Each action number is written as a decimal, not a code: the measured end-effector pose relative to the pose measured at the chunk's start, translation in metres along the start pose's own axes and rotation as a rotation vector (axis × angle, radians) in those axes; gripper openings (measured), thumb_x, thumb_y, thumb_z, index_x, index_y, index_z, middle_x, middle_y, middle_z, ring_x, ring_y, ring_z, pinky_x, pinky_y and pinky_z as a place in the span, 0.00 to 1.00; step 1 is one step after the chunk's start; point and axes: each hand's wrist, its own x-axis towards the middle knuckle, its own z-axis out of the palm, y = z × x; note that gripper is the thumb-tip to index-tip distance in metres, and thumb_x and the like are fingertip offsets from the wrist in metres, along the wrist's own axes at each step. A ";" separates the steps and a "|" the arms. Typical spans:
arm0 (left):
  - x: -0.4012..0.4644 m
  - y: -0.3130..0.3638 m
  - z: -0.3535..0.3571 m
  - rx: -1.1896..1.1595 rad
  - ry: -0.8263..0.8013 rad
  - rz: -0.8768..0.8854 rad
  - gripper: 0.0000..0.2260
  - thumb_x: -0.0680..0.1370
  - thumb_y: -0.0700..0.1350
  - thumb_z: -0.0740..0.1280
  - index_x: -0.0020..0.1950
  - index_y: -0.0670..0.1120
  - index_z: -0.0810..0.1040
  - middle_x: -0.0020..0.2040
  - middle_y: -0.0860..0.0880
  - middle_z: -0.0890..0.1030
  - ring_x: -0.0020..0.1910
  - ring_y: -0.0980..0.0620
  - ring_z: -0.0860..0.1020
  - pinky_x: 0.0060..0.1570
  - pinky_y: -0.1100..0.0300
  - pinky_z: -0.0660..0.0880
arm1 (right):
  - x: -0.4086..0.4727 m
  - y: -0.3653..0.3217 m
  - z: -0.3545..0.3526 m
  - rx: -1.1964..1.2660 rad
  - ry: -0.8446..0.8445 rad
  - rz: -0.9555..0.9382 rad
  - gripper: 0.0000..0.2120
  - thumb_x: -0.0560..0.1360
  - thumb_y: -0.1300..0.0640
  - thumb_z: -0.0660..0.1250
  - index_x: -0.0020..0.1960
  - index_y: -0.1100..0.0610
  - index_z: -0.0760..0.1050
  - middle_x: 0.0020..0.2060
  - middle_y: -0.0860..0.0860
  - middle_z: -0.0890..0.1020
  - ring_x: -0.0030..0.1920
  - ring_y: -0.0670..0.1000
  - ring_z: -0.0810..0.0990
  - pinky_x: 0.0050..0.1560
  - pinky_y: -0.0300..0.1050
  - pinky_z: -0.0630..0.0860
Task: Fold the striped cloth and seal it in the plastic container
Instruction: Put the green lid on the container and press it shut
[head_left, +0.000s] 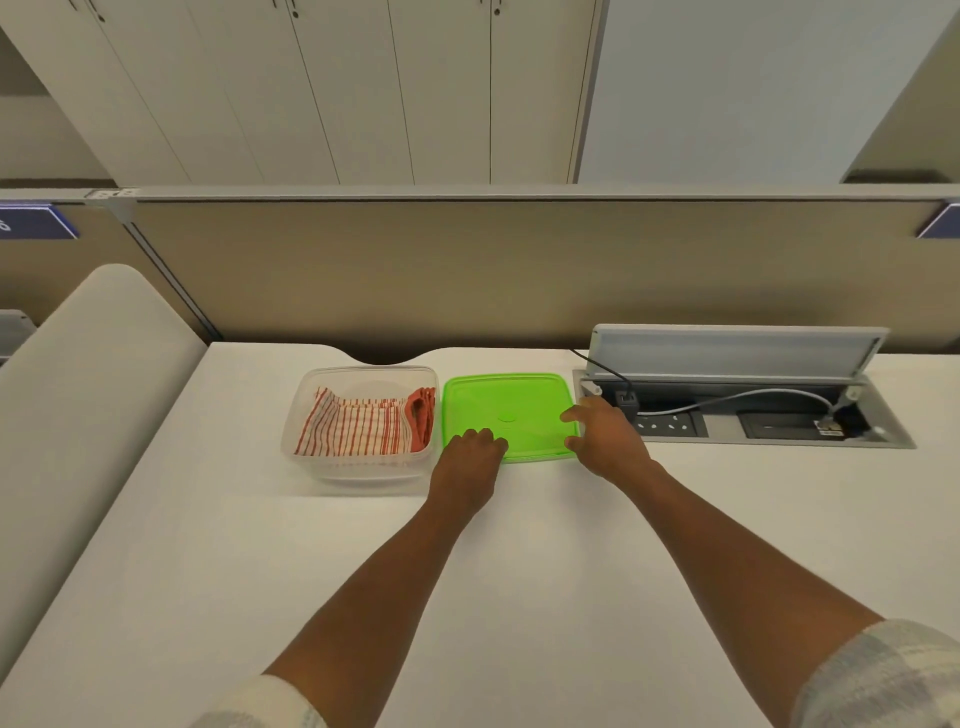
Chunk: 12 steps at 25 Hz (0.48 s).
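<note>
Striped cloth (358, 428) sits folded inside the clear plastic container (363, 467) (no lid on it yet). Just to its right, the green lid (506, 405) lies flat on the desk (260, 545). The left hand (470, 457) is curled over its near-left corner, and the right hand (605, 436) is pinching its right edge.

Head-worn camera looks forward and down at the white desk (208, 545).
</note>
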 end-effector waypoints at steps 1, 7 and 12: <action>0.001 0.000 0.002 0.022 0.007 -0.011 0.15 0.76 0.34 0.60 0.60 0.44 0.75 0.52 0.44 0.77 0.51 0.42 0.76 0.48 0.49 0.72 | 0.001 0.005 0.002 0.007 -0.008 0.004 0.17 0.73 0.57 0.72 0.62 0.51 0.78 0.69 0.55 0.71 0.66 0.59 0.70 0.67 0.55 0.69; 0.008 0.003 0.006 0.116 0.014 -0.021 0.14 0.76 0.32 0.57 0.58 0.43 0.74 0.51 0.43 0.78 0.51 0.41 0.77 0.55 0.47 0.69 | -0.005 0.022 0.015 0.101 -0.021 0.018 0.15 0.74 0.64 0.66 0.59 0.54 0.80 0.65 0.58 0.73 0.63 0.59 0.74 0.63 0.52 0.73; -0.003 0.010 -0.001 0.080 0.114 0.021 0.16 0.72 0.30 0.59 0.57 0.41 0.73 0.51 0.43 0.77 0.50 0.41 0.75 0.52 0.48 0.69 | -0.018 0.029 0.000 0.107 0.045 -0.003 0.20 0.73 0.68 0.65 0.62 0.54 0.78 0.68 0.54 0.72 0.66 0.56 0.73 0.64 0.47 0.70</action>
